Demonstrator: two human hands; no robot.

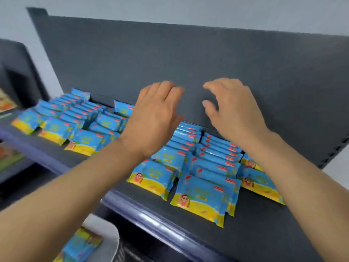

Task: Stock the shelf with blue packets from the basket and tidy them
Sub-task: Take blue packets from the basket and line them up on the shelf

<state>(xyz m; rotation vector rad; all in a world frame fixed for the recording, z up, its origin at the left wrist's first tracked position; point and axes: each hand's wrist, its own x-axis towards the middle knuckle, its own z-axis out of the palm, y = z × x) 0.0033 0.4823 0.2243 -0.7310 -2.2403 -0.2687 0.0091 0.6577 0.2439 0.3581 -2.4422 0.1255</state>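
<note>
Basket low-left holds more blue packets, nearer the left hand. Both it and the right hand are empty, fingers loosely spread, over packet rows on the shelf, running front-to-back.

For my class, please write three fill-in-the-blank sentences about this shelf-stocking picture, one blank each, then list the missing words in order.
1. The packets lined up on the shelf are mostly ____ with a yellow lower band.
2. The left hand and the right hand both hold ____.
3. The white basket, with more packets in it, sits at the lower ____ of the picture.
Missing words: blue; nothing; left.
</note>
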